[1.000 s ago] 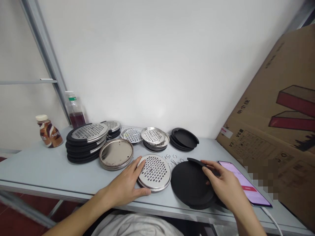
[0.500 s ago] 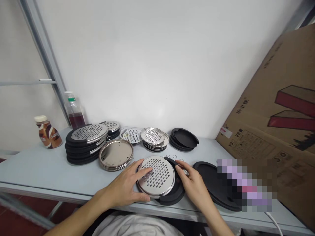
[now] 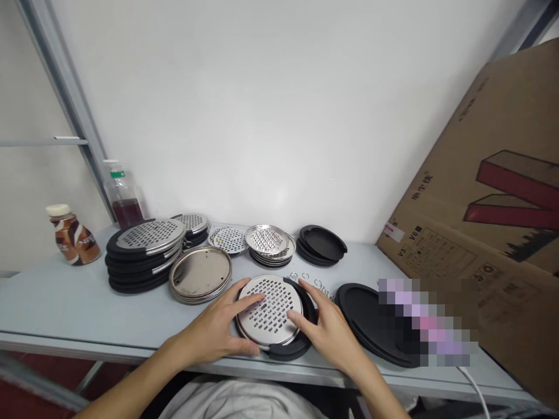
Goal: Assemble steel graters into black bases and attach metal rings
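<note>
In the head view, a round metal grater disc with rows of slots lies in a black plastic rim near the table's front edge. My left hand grips its left side, index finger across the top and thumb at the front edge. From the right, my right hand is around the black rim, with its thumb on the disc and its index finger at the far edge. Small metal rings lie just behind. To the left is a stack of plain metal discs.
Assembled graters are stacked at left, near a brown bottle and a clear bottle. Loose grater discs and black rims lie along the wall. Black round pieces and a large cardboard box stand right.
My right hand has moved left and its thumb now rests on the disc. The disc sits further into the black rim. The view has shifted slightly.
</note>
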`<state>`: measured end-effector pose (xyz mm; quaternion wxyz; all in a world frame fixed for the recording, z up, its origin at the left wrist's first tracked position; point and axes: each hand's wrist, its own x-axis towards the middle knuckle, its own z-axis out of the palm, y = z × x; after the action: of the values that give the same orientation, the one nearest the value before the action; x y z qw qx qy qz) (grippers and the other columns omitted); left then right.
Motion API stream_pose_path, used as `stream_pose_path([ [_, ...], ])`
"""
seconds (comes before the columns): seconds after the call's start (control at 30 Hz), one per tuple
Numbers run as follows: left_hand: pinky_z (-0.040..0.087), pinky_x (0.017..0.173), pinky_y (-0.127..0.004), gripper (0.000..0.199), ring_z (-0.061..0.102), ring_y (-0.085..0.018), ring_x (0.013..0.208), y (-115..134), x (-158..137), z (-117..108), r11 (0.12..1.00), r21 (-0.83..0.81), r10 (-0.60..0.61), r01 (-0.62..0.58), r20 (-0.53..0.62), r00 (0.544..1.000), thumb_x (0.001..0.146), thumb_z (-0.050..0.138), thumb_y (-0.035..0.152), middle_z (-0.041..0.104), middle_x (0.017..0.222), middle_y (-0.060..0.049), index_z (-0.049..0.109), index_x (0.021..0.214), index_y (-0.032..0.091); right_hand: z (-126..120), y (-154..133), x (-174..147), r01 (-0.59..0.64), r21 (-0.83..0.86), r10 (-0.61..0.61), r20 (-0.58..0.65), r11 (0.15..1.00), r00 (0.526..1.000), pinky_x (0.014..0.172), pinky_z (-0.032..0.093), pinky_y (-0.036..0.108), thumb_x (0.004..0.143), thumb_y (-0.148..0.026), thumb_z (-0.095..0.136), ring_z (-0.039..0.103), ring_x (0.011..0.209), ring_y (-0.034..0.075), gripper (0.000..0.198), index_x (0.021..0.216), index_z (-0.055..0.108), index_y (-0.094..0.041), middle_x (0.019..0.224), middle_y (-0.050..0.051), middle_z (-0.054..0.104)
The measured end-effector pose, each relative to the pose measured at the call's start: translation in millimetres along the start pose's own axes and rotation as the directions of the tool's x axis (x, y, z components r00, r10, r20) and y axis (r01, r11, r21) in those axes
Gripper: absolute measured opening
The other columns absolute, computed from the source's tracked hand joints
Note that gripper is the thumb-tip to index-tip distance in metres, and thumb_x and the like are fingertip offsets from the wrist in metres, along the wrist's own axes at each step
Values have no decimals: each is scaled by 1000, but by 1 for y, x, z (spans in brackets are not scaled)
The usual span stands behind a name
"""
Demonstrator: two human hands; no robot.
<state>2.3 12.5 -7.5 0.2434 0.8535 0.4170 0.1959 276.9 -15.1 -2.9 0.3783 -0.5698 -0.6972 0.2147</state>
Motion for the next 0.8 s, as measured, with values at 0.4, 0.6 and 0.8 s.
stream_pose_path([
  [0.4, 23, 119, -48, 87, 22, -31, 147, 4, -1, -9, 999, -32, -7, 8, 11, 1000, 83, 68, 53, 18, 163, -7, 23, 154, 32, -23, 2, -8, -164, 235, 90, 299, 958, 950, 53, 49, 26, 61, -29, 84, 57, 57, 15, 104, 151, 33, -27, 79, -2, 68],
  [0.6, 23, 120, -48, 93, 24, -31, 147, 6, -1, -10, 998, -56, -4, 3, -12, 1000, 78, 72, 55, 23, 161, -7, 25, 154, 30, -17, 9, -5, -128, 274, 56, 255, 953, 965, 53, 50, 26, 60, -35, 84, 55, 57, 11, 101, 149, 37, -28, 133, 11, 61],
  [0.8, 23, 120, -49, 102, 27, -31, 146, 9, 3, -8, 998, -66, -14, 13, -12, 1000, 69, 78, 59, 30, 159, -8, 29, 153, 28, -14, 2, -4, -96, 210, 58, 180, 973, 982, 68, 56, 31, 52, -32, 86, 67, 87, 24, 101, 145, 46, -25, 143, 14, 53],
])
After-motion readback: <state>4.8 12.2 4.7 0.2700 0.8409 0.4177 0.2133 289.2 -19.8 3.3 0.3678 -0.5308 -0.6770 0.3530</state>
